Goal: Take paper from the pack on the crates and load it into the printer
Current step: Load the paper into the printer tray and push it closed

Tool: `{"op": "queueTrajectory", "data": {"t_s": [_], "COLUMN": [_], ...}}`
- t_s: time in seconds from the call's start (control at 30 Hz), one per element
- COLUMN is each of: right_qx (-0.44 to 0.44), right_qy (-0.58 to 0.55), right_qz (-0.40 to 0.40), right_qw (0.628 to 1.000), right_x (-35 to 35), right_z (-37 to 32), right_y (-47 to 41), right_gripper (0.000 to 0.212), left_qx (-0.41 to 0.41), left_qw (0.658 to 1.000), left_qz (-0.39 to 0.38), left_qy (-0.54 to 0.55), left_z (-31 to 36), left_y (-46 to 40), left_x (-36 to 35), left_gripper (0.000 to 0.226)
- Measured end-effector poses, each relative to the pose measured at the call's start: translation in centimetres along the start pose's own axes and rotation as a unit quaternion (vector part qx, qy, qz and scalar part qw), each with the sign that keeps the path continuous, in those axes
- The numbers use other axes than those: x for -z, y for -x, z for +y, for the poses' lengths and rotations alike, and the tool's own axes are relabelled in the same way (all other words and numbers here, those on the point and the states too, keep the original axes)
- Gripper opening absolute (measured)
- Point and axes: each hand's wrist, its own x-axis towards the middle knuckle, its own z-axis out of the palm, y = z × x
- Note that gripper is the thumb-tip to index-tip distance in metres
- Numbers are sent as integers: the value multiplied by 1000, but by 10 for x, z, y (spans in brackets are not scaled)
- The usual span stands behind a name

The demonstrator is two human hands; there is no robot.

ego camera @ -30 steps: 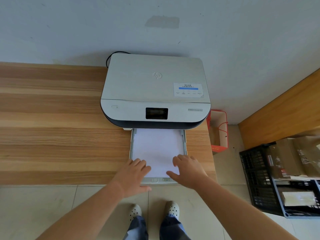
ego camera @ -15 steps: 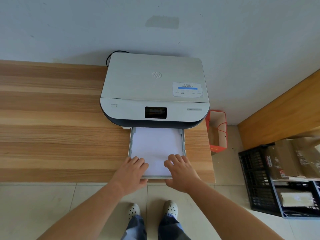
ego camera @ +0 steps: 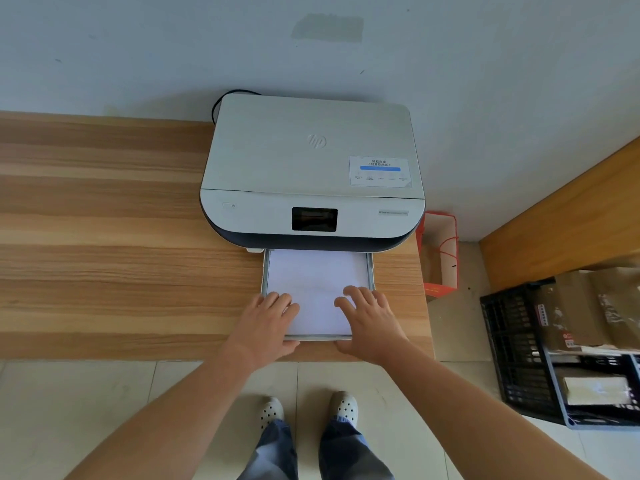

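- Paper (ego camera: 317,289): white stack lying in the printer (ego camera: 311,174) tray (ego camera: 370,271) (tray drawn out over wooden desk (ego camera: 121,254)).
- Left hand (ego camera: 266,323): flat, fingers spread, grasping nothing, on tray's near-left corner.
- Right hand (ego camera: 370,323): likewise flat, near-right corner.

printer (ego camera: 304,161): matt plastic | screen (ego camera: 314,219): glossy | desk (ego camera: 104,237): smooth wood-grain | paper (ego camera: 317,282): matt white

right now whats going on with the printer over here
A person is loading the white and dark-based printer on the wooden desk. Its grey paper tray is pulled out, with a stack of white paper lying in it. The left hand and right hand rest flat on the tray's near end, fingers on the paper, apparently ready to push it in. The tray is not yet closed.
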Motion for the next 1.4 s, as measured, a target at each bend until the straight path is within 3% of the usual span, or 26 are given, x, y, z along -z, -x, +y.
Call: {"op": "queueTrajectory", "data": {"t_s": [0.63, 0.93, 1.4], "right_qx": [-47, -92, -83], "right_qy": [63, 87, 118], "right_qz": [79, 52, 41], "right_qw": [994, 991, 989], "right_x": [25, 28, 43], "right_z": [23, 25, 35], "right_y": [-54, -66, -88], "right_gripper": [85, 101, 108], "left_qx": [72, 104, 116], "left_qw": [993, 992, 990], "left_qz": [81, 64, 44], "left_qy": [-36, -31, -73], "left_z": [-35, -47, -58], "left_y": [-44, -60, -83], "left_x": [13, 17, 24], "left_gripper": [81, 108, 108]}}
